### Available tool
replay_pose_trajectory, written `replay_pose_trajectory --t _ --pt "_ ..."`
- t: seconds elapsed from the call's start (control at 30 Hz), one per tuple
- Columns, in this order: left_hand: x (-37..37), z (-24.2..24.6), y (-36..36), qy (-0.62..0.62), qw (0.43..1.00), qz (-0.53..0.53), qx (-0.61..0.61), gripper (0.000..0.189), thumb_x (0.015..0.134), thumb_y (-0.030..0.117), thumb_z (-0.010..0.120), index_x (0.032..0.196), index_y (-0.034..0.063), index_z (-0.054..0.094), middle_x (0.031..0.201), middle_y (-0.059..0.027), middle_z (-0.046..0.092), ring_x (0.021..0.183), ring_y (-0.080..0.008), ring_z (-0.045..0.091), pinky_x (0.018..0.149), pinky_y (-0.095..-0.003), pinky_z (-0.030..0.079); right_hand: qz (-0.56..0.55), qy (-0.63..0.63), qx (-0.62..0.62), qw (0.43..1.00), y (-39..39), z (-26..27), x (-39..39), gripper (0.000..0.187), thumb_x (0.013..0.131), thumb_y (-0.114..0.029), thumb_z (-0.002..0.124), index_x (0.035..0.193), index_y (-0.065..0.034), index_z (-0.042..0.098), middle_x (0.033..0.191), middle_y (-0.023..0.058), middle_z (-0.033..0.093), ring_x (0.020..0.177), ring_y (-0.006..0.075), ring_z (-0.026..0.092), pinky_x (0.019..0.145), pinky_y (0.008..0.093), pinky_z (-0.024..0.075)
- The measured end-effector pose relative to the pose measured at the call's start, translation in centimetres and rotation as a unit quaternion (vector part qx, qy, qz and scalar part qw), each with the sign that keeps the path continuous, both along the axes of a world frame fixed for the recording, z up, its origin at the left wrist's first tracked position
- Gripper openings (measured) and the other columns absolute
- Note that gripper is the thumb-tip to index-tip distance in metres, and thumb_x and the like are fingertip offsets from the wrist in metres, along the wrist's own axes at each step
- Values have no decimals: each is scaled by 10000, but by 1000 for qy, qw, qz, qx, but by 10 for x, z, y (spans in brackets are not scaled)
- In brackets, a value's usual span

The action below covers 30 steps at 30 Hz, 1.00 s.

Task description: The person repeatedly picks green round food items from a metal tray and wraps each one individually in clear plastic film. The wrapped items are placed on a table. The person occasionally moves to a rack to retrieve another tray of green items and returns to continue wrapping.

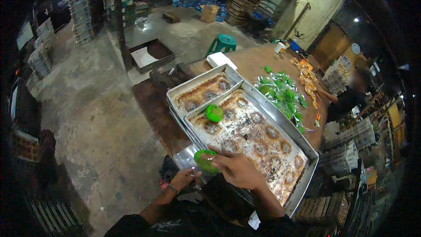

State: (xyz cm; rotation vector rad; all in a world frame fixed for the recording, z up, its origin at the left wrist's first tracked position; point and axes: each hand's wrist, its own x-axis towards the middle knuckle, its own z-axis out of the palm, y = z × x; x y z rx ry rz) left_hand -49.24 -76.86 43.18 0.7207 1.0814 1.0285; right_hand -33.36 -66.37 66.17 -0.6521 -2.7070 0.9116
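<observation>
A round green bun [204,160] is in the fingers of my right hand [241,170], just off the near left edge of a metal baking tray [263,131]. My left hand [184,178] pinches a clear plastic bag [185,155] close beside that bun. Whether the bun is partly inside the bag is hard to tell. One more green bun [214,113] rests on the tray's stained, scratched floor. Under this tray lies another, its rim showing along the left side. Beyond the far side, green buns in clear wrappers [286,95] form a loose pile.
Orange-brown wrapped items [306,78] lie on the brown table [248,61] past the green pile. A person [348,95] reaches toward them from the right. A white box [222,60] touches the tray's far corner. A green plastic stool [225,42] stands behind the table.
</observation>
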Motion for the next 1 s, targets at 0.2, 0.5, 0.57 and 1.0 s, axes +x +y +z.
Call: replay_pose_trajectory --t 0.2,0.5,0.57,1.0 --pt "-26 -78 9 433 887 -134 -90 500 752 575 579 792 87 681 790 -133 664 736 -278 643 695 -359 505 57 -141 76 985 0 46 -23 459 834 -150 501 1282 -238 447 1245 155 520 797 374 626 668 428 533" --pt "-27 -169 3 576 815 -29 56 363 678 379 656 821 46 677 941 -147 646 906 -295 603 804 -448 470 -243 661 -345 621 196 -38 12 509 852 -121 557 1299 13 353 1335 122 369 1159 262 448 1003 378 407" --pt "-27 -168 -4 589 805 -65 25 369 677 388 647 837 57 678 977 -148 637 951 -289 584 837 -453 451 -480 576 -401 527 237 -82 31 482 816 -148 583 1220 13 375 1101 106 467 986 277 500 873 346 466" --pt "-13 -127 46 573 772 -261 87 426 751 449 565 940 83 674 935 -149 651 808 -306 625 734 -382 497 -230 67 153 959 159 -179 -65 623 663 -229 772 1077 -11 361 987 266 489 871 441 530 757 488 431"
